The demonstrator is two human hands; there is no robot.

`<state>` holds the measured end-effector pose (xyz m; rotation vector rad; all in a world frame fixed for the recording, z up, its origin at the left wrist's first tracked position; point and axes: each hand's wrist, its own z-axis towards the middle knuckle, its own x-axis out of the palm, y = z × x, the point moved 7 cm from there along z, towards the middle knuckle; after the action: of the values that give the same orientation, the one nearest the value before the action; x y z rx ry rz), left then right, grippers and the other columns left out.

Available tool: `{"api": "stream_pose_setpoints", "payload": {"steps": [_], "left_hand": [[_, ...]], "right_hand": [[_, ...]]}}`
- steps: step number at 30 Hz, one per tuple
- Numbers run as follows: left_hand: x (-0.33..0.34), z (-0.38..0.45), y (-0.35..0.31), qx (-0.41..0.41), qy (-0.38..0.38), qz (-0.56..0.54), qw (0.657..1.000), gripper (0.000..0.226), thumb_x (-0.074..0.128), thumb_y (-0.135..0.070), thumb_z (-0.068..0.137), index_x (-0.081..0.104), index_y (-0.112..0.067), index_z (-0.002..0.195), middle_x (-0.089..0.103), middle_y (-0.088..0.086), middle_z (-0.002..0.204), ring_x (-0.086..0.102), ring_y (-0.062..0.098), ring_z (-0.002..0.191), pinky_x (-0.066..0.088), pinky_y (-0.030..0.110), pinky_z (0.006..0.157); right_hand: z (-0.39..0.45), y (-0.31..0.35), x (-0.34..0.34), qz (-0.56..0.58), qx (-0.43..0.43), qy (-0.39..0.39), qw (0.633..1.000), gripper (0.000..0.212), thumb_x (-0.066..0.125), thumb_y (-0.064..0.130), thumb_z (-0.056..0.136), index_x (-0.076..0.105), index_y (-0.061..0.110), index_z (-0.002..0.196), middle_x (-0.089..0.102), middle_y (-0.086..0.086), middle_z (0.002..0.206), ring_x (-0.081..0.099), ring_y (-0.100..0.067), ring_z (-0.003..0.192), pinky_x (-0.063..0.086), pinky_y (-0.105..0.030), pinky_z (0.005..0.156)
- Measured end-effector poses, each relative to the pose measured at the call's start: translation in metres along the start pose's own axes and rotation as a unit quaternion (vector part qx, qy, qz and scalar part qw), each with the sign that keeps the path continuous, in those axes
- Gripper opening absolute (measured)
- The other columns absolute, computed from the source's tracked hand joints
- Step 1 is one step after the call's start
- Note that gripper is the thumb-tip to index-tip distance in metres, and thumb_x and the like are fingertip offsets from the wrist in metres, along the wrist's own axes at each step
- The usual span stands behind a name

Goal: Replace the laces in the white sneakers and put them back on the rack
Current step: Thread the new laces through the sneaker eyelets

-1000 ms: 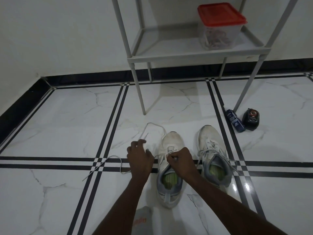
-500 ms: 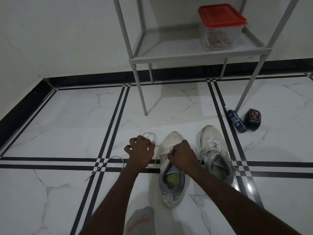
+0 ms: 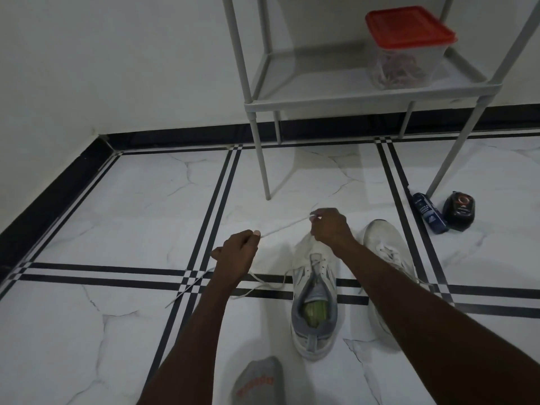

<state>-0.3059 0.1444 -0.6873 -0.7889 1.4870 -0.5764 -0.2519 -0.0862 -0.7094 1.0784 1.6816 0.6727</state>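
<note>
Since a second ago I see both hands lifted off the left sneaker (image 3: 314,290): my left hand (image 3: 238,252) and right hand (image 3: 330,228) each pinch the flat white lace (image 3: 285,226), now taut just beyond its toe. That looks like unlacing; the lace's limp tail trails left of this grey-collared, green-lined shoe on glossy marble floor (image 3: 117,229).

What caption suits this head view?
Two hands, left hand and right hand, stretch a white shoelace above a white sneaker.
</note>
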Motion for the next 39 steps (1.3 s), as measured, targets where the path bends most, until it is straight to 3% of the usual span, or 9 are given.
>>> {"api": "stream_pose_setpoints", "payload": {"steps": [3,7,9,13,20,25,28,31,39], "left_hand": [[0.012,0.003,-0.002,0.011,0.022,0.008,1.000,0.057,0.033,-0.060,0.088,0.051,-0.007,0.075,0.052,-0.002,0.063,0.052,0.020,0.065,0.042,0.056,0.095],[0.023,0.004,-0.003,0.010,0.032,0.013,0.999,0.049,0.034,-0.057,0.090,0.059,-0.019,0.073,0.060,-0.003,0.066,0.058,0.014,0.069,0.042,0.056,0.095],[0.025,0.003,-0.001,0.012,0.038,0.015,0.999,0.046,0.033,-0.060,0.089,0.059,-0.027,0.070,0.063,-0.006,0.065,0.060,0.013,0.071,0.043,0.055,0.094],[0.023,0.003,0.006,0.000,0.030,0.020,0.999,0.041,0.034,-0.059,0.089,0.052,-0.029,0.068,0.053,-0.007,0.058,0.052,0.015,0.062,0.043,0.056,0.095],[0.030,0.002,-0.004,0.008,0.055,0.008,0.998,0.044,0.036,-0.056,0.093,0.058,-0.028,0.067,0.061,-0.005,0.064,0.057,0.012,0.066,0.045,0.056,0.093],[0.028,-0.005,-0.002,-0.010,0.059,0.021,0.998,0.038,0.037,-0.056,0.090,0.058,-0.030,0.072,0.067,0.001,0.074,0.063,0.017,0.078,0.043,0.056,0.100],[0.026,-0.005,-0.003,-0.009,0.050,0.033,0.998,0.042,0.040,-0.050,0.097,0.058,-0.024,0.071,0.067,-0.001,0.074,0.063,0.015,0.079,0.043,0.055,0.100],[0.030,-0.002,-0.006,-0.005,0.055,0.047,0.997,0.042,0.041,-0.046,0.102,0.060,-0.024,0.072,0.066,-0.006,0.072,0.062,0.012,0.075,0.046,0.052,0.094],[0.005,0.003,0.008,0.002,-0.083,-0.010,0.996,0.031,0.067,-0.042,0.094,0.067,-0.014,0.078,0.066,-0.008,0.070,0.063,0.008,0.069,0.047,0.028,0.063]], "right_hand": [[-0.009,0.015,0.020,0.046,-0.059,0.072,0.995,0.055,0.065,0.018,0.095,0.043,0.017,0.145,0.074,-0.019,0.098,0.063,-0.014,0.058,0.048,-0.019,0.049],[-0.040,0.034,0.067,-0.090,-0.107,0.270,0.953,0.022,0.054,0.028,0.101,0.069,0.014,0.110,0.075,-0.008,0.085,0.060,-0.011,0.053,0.041,-0.022,0.050],[-0.032,0.031,0.065,-0.113,-0.085,0.241,0.960,0.018,0.056,0.019,0.099,0.071,0.010,0.101,0.075,-0.011,0.088,0.061,-0.011,0.056,0.041,-0.021,0.050],[-0.003,0.024,0.008,-0.078,-0.088,-0.076,0.990,0.035,0.061,0.000,0.089,0.064,0.007,0.124,0.070,-0.016,0.108,0.069,-0.026,0.094,0.054,-0.026,0.075],[-0.038,0.037,0.060,-0.131,-0.136,0.244,0.951,0.015,0.054,0.019,0.100,0.070,0.018,0.101,0.072,-0.001,0.077,0.060,-0.010,0.057,0.046,-0.018,0.053],[-0.008,0.016,0.012,-0.091,-0.096,-0.067,0.989,0.026,0.060,0.000,0.088,0.068,0.008,0.111,0.072,-0.014,0.103,0.067,-0.023,0.083,0.049,-0.023,0.069],[-0.017,0.024,0.029,-0.057,-0.126,0.077,0.987,0.043,0.062,0.012,0.094,0.053,0.022,0.135,0.074,-0.011,0.097,0.063,-0.012,0.065,0.044,-0.015,0.053],[-0.035,0.035,0.057,-0.119,-0.153,0.213,0.958,0.014,0.058,0.021,0.099,0.067,0.024,0.109,0.076,-0.005,0.085,0.063,-0.009,0.055,0.042,-0.014,0.049],[-0.027,0.015,0.053,-0.107,-0.083,0.130,0.982,0.014,0.064,0.011,0.093,0.076,0.009,0.101,0.068,0.009,0.069,0.061,-0.004,0.057,0.048,-0.016,0.055]]}}
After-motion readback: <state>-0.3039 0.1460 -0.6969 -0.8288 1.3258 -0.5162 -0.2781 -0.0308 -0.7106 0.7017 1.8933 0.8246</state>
